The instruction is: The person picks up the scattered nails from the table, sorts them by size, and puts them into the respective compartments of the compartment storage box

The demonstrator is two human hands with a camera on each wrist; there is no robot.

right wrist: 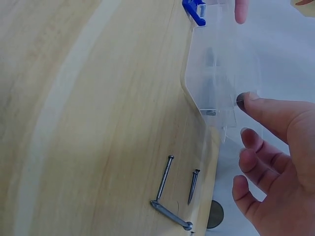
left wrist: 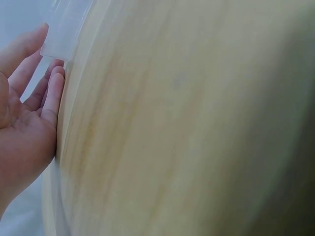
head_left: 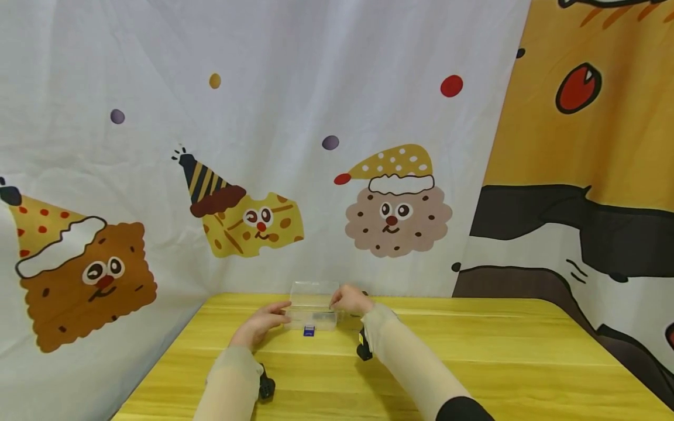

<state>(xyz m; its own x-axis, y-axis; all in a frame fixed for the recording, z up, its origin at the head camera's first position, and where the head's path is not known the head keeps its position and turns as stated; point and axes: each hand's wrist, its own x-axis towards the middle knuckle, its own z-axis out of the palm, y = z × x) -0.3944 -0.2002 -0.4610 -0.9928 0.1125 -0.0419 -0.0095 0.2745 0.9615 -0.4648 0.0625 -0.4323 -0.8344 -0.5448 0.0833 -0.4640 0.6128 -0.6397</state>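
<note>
A clear plastic box point(head_left: 297, 321) with a blue latch point(head_left: 309, 331) stands at the table's far side, its transparent lid point(head_left: 315, 290) raised. My left hand point(head_left: 259, 324) holds its left end between thumb and fingers; in the left wrist view, the hand point(left wrist: 27, 105) meets the box's corner point(left wrist: 58, 46). Over the box's right end, my right hand point(head_left: 351, 299) pinches a small dark round piece point(right wrist: 240, 101) between thumb and index finger. The other fingers of that hand point(right wrist: 288, 157) are loosely bent. Small dark pieces point(right wrist: 210, 112) lie inside the box.
Right of the box, a nail point(right wrist: 166, 178), a shorter screw-like piece point(right wrist: 193, 187) and another metal nail point(right wrist: 171, 215) lie on the wooden table point(head_left: 474, 351). A grey disc point(right wrist: 215, 215) lies by them. A printed curtain point(head_left: 316, 88) hangs behind the table.
</note>
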